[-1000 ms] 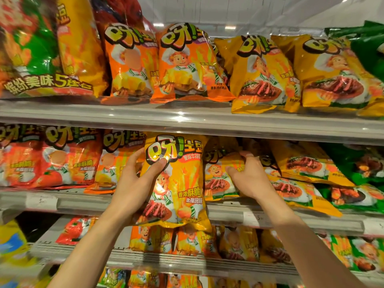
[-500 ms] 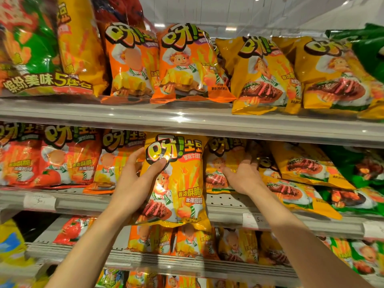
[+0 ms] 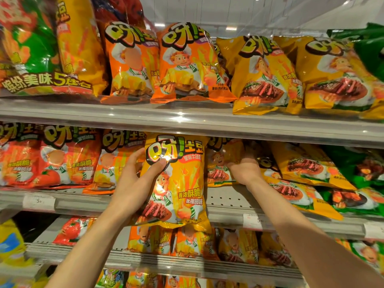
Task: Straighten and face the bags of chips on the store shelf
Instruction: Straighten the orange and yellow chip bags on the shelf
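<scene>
Left hand (image 3: 135,183) grips our yellow bag (image 3: 178,183) by its left edge, thumb across the logo up front, fingers curled behind; bag's upright, face out, held clear in front of the mid shelf (image 3: 128,204), bottom hanging past the rail. Right hand (image 3: 244,169) is in at 3 o'clock of that bag, pressing the upright yellow bag (image 3: 220,163) at the back of the gap; fingers are hidden behind the packs, so we can't tell if it's gripping or just pushing. We read the step as: making room w/ the right hand so the held bag can go back in the facing slot. At 3 o'clock of the right hand the steak bags (image 3: 301,163) are slumped flat and tilted, not faced yet. At 9 o'clock the orange bag (image 3: 116,161) and tomato bags (image 3: 62,159) stand fairly straight. Next move, as we judge it: set the held bag on the bare shelf strip in front of the pushed-back one, base first, logo fwd, flush w/ neighbours, then stand up the slumped ones. Needs a light grip, as chips crush, and the foil's slippery.
</scene>
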